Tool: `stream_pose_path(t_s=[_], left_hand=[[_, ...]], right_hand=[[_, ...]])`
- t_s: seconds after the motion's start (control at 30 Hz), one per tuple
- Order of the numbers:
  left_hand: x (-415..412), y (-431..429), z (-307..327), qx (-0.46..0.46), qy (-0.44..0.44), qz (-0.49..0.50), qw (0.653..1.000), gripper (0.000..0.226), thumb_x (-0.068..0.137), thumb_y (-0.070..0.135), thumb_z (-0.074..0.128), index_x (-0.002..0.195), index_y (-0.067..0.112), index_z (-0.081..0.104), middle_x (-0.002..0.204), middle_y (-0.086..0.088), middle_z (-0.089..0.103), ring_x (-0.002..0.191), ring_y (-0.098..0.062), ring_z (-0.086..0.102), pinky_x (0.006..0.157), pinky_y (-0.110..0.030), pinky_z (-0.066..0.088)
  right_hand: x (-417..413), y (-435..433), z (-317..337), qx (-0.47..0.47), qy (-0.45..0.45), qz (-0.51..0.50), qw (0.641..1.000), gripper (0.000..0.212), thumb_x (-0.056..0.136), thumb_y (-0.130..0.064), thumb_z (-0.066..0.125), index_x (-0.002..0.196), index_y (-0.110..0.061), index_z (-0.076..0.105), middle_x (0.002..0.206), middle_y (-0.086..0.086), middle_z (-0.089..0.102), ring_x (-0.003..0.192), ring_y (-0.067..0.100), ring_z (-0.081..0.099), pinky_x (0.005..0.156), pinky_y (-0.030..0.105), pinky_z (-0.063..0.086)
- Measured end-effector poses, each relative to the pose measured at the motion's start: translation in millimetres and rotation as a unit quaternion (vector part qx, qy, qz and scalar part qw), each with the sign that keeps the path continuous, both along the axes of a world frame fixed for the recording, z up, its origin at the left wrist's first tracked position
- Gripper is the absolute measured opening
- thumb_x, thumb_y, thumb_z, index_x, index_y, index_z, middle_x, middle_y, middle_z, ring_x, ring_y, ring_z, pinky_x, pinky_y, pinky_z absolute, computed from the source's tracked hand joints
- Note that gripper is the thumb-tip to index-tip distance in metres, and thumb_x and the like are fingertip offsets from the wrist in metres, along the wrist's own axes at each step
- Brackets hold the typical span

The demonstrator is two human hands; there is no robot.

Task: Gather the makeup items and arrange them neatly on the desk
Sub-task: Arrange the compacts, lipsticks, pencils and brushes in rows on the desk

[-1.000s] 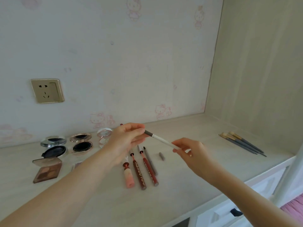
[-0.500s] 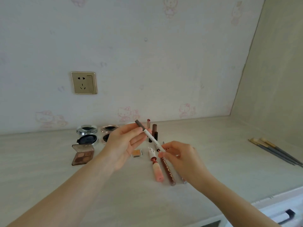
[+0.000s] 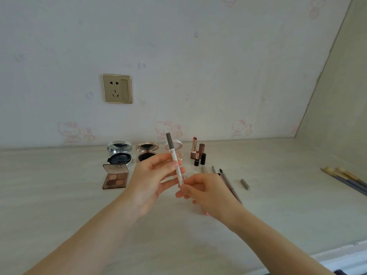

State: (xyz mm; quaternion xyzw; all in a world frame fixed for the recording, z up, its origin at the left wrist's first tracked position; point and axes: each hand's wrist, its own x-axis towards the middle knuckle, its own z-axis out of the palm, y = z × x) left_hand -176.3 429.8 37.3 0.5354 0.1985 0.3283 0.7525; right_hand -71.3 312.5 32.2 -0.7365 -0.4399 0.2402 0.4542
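A white makeup pen with a grey cap (image 3: 174, 158) stands nearly upright above the desk. My left hand (image 3: 153, 179) pinches its middle and my right hand (image 3: 204, 191) pinches its lower end. Behind the hands sit a silver compact (image 3: 119, 153), a rose-gold compact (image 3: 147, 150), a brown eyeshadow palette (image 3: 115, 176), a small round jar (image 3: 176, 145) and lipsticks (image 3: 198, 152). Pencils (image 3: 228, 181) lie partly hidden behind my right hand, and a loose grey cap (image 3: 245, 184) lies to their right.
Several makeup brushes (image 3: 345, 178) lie at the desk's right end near the side panel. A gold wall socket (image 3: 117, 88) is on the wallpapered wall. The desk's front edge (image 3: 341, 253) runs along the lower right.
The pen has swung from nearly level to nearly upright, cap end up, and my hands have come closer together. The view has shifted so the items sit further right.
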Motion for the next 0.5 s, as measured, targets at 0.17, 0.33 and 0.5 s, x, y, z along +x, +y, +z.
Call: stream_pose_path(t_s=[0.17, 0.33, 0.5], left_hand=[[-9.0, 10.4, 10.9, 0.093, 0.051, 0.008, 0.994, 0.017, 0.086, 0.003, 0.065, 0.101, 0.011, 0.071, 0.096, -0.008, 0.074, 0.087, -0.024, 0.072, 0.072, -0.033, 0.058], [-14.7, 15.1, 16.0, 0.287, 0.165, -0.009, 0.943, 0.016, 0.084, 0.007, 0.071, 0.095, 0.018, 0.073, 0.088, -0.004, 0.074, 0.08, -0.019, 0.072, 0.078, -0.038, 0.059], [-15.0, 15.0, 11.9, 0.391, 0.22, -0.042, 0.893, 0.013, 0.084, 0.013, 0.071, 0.09, 0.025, 0.07, 0.077, 0.005, 0.072, 0.068, -0.009, 0.066, 0.074, -0.045, 0.054]], right_hand=[[5.4, -0.8, 13.7, 0.027, -0.024, -0.032, 0.999, 0.01, 0.088, -0.025, 0.061, 0.092, -0.028, 0.069, 0.084, -0.018, 0.073, 0.086, 0.02, 0.069, 0.077, 0.051, 0.058], [11.2, 2.6, 30.8, 0.105, -0.019, -0.048, 0.993, 0.017, 0.092, -0.024, 0.057, 0.107, -0.024, 0.065, 0.09, -0.005, 0.072, 0.082, 0.007, 0.068, 0.08, 0.034, 0.058], [13.1, 6.7, 39.5, 0.104, -0.05, -0.026, 0.993, 0.01, 0.091, -0.024, 0.059, 0.092, -0.023, 0.069, 0.081, -0.005, 0.074, 0.075, 0.009, 0.069, 0.074, 0.032, 0.058]])
